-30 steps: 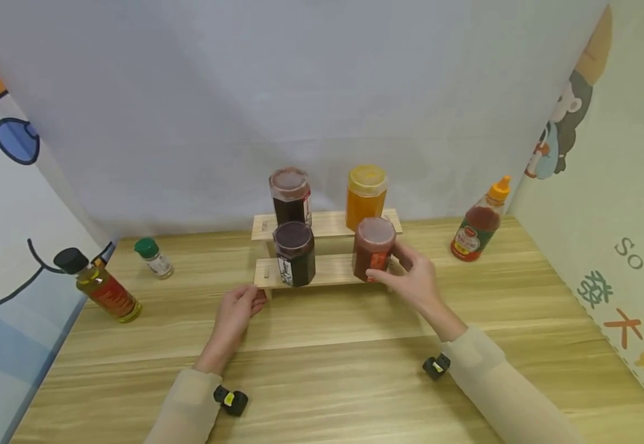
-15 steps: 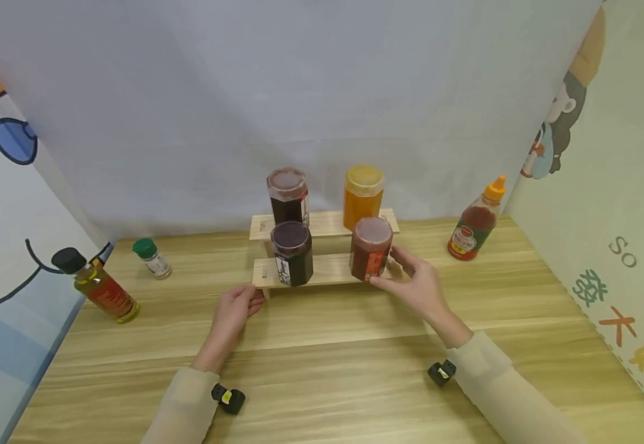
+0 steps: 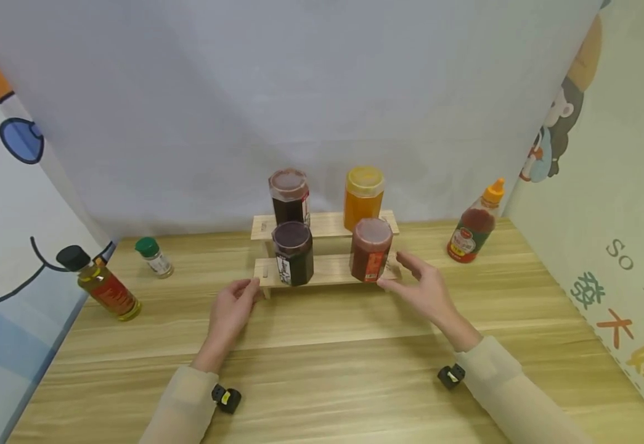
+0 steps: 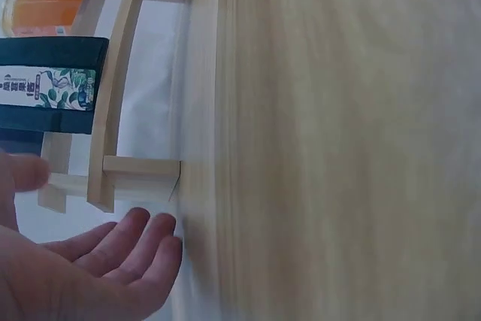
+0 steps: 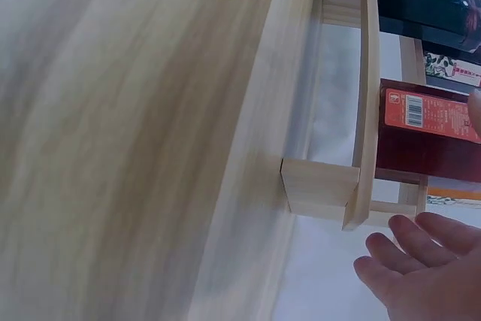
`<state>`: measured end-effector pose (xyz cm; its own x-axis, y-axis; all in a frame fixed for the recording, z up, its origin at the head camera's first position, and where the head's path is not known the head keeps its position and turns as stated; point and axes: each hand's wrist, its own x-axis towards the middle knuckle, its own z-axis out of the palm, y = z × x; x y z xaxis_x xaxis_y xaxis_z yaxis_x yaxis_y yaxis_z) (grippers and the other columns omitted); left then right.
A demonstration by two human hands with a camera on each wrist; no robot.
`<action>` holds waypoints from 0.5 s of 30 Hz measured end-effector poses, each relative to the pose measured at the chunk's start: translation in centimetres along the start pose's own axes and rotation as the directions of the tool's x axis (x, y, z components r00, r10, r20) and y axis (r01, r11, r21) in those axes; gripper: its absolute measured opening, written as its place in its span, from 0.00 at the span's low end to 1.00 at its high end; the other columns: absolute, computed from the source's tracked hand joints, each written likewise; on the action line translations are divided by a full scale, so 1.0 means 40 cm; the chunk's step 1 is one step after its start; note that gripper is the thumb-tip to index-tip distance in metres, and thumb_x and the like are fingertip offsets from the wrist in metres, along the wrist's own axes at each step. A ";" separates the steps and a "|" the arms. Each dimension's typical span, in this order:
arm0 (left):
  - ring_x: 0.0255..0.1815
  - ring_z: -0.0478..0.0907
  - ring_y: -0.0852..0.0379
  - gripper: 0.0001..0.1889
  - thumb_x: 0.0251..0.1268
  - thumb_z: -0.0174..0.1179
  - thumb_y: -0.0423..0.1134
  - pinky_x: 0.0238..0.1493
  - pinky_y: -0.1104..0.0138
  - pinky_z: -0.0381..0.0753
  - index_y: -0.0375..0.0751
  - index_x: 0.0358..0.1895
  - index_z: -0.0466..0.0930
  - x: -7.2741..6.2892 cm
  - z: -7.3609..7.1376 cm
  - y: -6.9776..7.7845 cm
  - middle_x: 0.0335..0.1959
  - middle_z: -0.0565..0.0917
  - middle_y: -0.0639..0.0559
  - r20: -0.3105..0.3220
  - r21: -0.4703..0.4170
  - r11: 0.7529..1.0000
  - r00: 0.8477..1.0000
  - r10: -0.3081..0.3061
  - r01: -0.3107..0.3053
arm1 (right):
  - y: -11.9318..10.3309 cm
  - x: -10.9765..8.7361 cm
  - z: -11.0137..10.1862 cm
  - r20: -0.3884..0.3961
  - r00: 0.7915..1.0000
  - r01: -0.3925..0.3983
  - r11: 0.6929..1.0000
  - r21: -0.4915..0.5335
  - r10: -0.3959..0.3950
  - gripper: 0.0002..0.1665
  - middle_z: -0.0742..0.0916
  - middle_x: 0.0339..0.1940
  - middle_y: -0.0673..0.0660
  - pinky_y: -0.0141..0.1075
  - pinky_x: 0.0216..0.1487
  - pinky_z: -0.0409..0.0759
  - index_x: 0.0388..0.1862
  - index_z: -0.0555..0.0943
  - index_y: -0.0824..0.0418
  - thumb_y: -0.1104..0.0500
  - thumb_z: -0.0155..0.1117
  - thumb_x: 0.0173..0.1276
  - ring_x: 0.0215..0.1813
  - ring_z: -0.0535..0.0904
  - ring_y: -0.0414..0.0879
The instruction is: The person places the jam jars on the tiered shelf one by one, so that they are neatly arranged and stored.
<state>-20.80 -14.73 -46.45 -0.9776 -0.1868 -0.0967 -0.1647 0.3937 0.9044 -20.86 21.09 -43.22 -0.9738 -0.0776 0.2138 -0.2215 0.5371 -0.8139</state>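
Note:
A two-step wooden rack (image 3: 333, 269) stands on the table with two jars on each step. On the lower step are a dark jar (image 3: 294, 259) at left and a red jar (image 3: 371, 253) with a red label at right. Behind them sit another dark jar (image 3: 290, 206) and an orange-yellow jar (image 3: 363, 203). My left hand (image 3: 230, 311) is beside the rack's left end, its fingers loosely bent and holding nothing in the left wrist view. My right hand (image 3: 427, 293) hovers by the red jar, thumb near its base; in the right wrist view its relaxed fingers (image 5: 409, 249) are off the rack.
An oil bottle (image 3: 108, 290) with a black cap and a small green-capped shaker (image 3: 155, 259) stand at left. A sauce bottle (image 3: 471, 228) with an orange nozzle is at right. A pale curtain (image 3: 322, 92) hangs behind, with printed panels on both sides.
My right hand has let go of the red jar and drawn back to the right. My left fingers have loosened slightly at the rack's left end. The jars stay in place.

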 end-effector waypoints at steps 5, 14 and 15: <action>0.58 0.73 0.41 0.41 0.67 0.47 0.65 0.61 0.51 0.70 0.30 0.66 0.65 -0.003 -0.013 0.015 0.58 0.75 0.33 0.029 0.184 0.981 0.998 0.056 -0.060 | 0.020 0.002 -0.006 0.023 0.999 0.029 0.995 -0.094 -0.027 0.47 0.73 0.65 0.64 0.52 0.67 0.63 0.68 0.68 0.67 0.42 0.71 0.58 0.68 0.64 0.58; 0.69 0.52 0.31 0.55 0.62 0.36 0.75 0.68 0.43 0.51 0.25 0.72 0.48 -0.014 -0.015 0.033 0.70 0.54 0.26 0.181 0.409 0.898 0.979 0.094 -0.162 | 0.047 -0.008 -0.030 0.086 0.996 0.053 0.970 -0.236 -0.033 0.51 0.67 0.69 0.67 0.56 0.68 0.58 0.71 0.61 0.67 0.37 0.65 0.61 0.70 0.59 0.62; 0.69 0.50 0.30 0.56 0.60 0.36 0.76 0.68 0.42 0.50 0.25 0.72 0.47 -0.014 -0.014 0.031 0.70 0.52 0.26 0.185 0.433 0.885 0.978 0.095 -0.168 | 0.050 -0.010 -0.033 0.094 0.995 0.058 0.963 -0.264 -0.034 0.52 0.67 0.70 0.67 0.57 0.68 0.57 0.72 0.61 0.67 0.35 0.64 0.61 0.70 0.59 0.62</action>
